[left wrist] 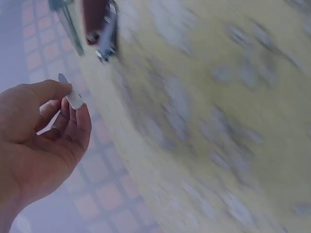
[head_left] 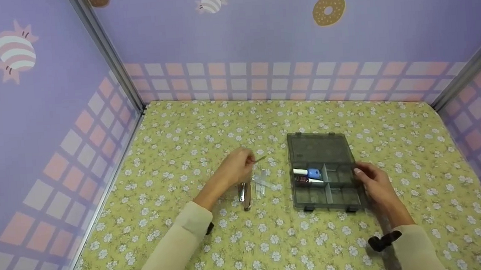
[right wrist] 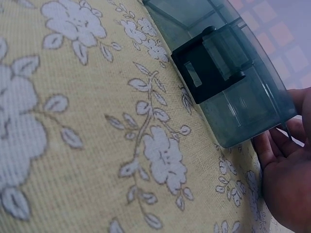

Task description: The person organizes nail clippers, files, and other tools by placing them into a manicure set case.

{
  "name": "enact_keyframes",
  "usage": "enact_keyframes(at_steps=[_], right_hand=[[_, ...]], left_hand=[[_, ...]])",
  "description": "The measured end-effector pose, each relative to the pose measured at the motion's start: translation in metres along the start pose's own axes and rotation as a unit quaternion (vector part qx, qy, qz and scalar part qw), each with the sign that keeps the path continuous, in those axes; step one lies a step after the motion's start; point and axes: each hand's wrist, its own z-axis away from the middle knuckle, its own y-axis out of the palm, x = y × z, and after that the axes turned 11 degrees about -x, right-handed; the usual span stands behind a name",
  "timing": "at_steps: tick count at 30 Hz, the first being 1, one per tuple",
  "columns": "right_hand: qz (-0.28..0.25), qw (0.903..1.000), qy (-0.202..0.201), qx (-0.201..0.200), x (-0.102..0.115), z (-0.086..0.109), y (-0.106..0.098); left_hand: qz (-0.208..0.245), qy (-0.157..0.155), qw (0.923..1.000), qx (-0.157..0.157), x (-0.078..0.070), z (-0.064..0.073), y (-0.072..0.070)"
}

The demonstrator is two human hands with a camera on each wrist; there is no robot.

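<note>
My left hand (head_left: 238, 165) pinches a small slim piece (left wrist: 74, 98) between thumb and fingertips; it has a pale body and a grey rounded tip, and its exact kind I cannot tell. Just below that hand lie a silver nail clipper (head_left: 241, 192) and a brown slim tool (head_left: 248, 198), side by side. My right hand (head_left: 377, 187) grips the right side wall of a smoky see-through compartment box (head_left: 343, 199), thumb at the rim and fingers outside. The box's back-left compartment holds a blue nail polish bottle (head_left: 314, 173) and a dark red one (head_left: 301, 179), both with pale caps.
Several clear strips (head_left: 263, 184) lie crossed between the left hand and the box. The box's lid (head_left: 319, 147) lies folded back toward the rear wall. Flowered cloth (head_left: 222, 123) covers the table, with patterned panels (head_left: 258, 28) around it.
</note>
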Motion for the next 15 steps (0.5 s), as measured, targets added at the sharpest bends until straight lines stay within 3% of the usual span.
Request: enact_keyframes(at_steps=[8,15], right_hand=[[0.019,0.9996,-0.020,-0.009,-0.008,0.000,-0.001],[0.025,0.9994,-0.022,-0.006,-0.009,-0.002,-0.001]], left_hand=[[0.020,0.117,0.9914,0.056,-0.068,-0.009,0.033],[0.010,0.183,0.9798,0.080,-0.102,-0.009,0.058]])
